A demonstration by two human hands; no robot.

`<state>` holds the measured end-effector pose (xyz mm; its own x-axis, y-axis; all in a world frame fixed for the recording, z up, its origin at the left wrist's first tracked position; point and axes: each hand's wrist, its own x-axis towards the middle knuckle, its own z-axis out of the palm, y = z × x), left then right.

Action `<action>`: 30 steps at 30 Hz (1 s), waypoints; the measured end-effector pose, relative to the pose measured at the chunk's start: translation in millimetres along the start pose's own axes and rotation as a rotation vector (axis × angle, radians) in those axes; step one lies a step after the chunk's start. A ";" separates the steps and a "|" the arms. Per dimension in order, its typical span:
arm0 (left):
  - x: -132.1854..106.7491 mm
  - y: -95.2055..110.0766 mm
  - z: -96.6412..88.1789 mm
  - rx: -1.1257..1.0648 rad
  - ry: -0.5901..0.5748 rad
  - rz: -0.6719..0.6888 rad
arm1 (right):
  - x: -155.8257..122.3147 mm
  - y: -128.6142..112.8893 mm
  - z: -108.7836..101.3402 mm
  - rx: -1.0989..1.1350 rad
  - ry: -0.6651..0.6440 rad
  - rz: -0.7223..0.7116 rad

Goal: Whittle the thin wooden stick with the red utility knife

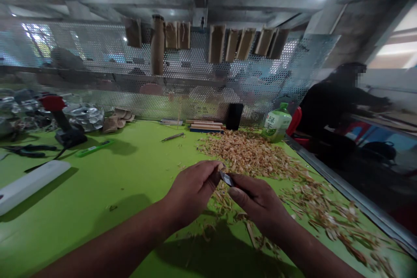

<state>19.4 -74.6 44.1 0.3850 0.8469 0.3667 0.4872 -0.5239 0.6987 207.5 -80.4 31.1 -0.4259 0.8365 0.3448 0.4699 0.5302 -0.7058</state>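
Both my hands meet over the green table [124,182], just in front of a heap of wood shavings [250,154]. My right hand [257,202] is closed around a small knife with a grey blade [226,177] that points up and left. My left hand [193,189] is closed too, its fingertips pinched right at the blade; what it holds is hidden by the fingers. More shavings [325,213] lie scattered to the right and under my hands.
A green bottle [276,124] stands at the back right. Wooden strips [205,127], a black block [234,116], a red-topped tool [60,119], a white box [31,184] and crumpled foil [83,115] sit along the back and left. A person in black [339,104] sits beyond the right edge.
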 end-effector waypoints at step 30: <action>-6.6 -10.3 11.2 0.173 0.213 0.131 | -7.1 -0.3 12.3 -0.303 0.196 -0.105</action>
<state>20.6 -75.8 27.5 0.2887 0.7616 0.5802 0.5775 -0.6219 0.5289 200.9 -88.2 21.2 -0.3418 0.7707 0.5378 0.6515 0.6068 -0.4554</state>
